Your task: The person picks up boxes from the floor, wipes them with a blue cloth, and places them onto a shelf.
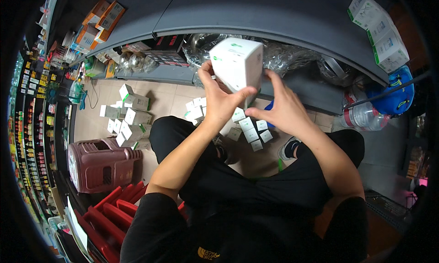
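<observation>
A white cardboard box [236, 62] with green print is raised in front of the metal shelf, above the floor. My left hand [221, 101] grips its lower left side, the thumb across its near edge. At the box's right, my right hand [283, 106] has its fingers spread; whether its fingertips touch the box cannot be told. Between my feet, below the hands, several small white boxes [249, 129] stand on the tiles. Another group of small white boxes [195, 110] is partly hidden behind my left forearm and hand. Larger white boxes [137, 117] lie piled on the floor at the left.
A grey metal shelf [240, 9] spans the front, with orange boxes [109, 17] and white boxes [380, 33] on it. Plastic-wrapped goods [288, 58] fill its lower level. A pink plastic stool [99, 163] lies at the left, near a red plastic object [106, 215]. Bottles [367, 117] stand at the right.
</observation>
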`<state>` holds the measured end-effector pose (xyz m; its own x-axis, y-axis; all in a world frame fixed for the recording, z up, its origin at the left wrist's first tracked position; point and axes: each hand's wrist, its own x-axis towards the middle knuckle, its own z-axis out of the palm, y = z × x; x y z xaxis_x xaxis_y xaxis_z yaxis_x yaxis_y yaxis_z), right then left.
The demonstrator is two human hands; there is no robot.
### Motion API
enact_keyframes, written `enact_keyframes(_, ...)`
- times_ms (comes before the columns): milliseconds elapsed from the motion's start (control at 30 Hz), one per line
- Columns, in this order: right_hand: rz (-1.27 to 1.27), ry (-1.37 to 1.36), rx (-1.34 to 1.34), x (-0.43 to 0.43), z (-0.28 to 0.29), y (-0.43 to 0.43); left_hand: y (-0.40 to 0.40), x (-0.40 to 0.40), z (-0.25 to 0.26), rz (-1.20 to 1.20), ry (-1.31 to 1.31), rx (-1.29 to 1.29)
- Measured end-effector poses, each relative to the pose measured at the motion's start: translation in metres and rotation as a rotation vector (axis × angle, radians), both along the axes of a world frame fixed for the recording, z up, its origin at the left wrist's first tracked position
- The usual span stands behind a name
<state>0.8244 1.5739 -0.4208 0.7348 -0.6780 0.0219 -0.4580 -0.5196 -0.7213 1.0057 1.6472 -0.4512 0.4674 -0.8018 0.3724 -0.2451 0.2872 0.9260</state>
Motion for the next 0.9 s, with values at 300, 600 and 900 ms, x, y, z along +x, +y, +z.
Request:
enact_keyframes(300,0.017,-0.405,0.592,-0.003,-0.005,-0.031,0.011,0.026,0.003,-0.251,-0.116,0.129)
enact_keyframes(600,0.045,-0.337,0.448,-0.025,0.010,-0.042,0.005,0.005,0.011,-0.323,-0.120,0.191)
enact_keyframes(900,-0.360,-0.553,-0.209,-0.055,0.032,-0.100,-0.098,-0.032,0.115,-0.205,-0.437,0.043)
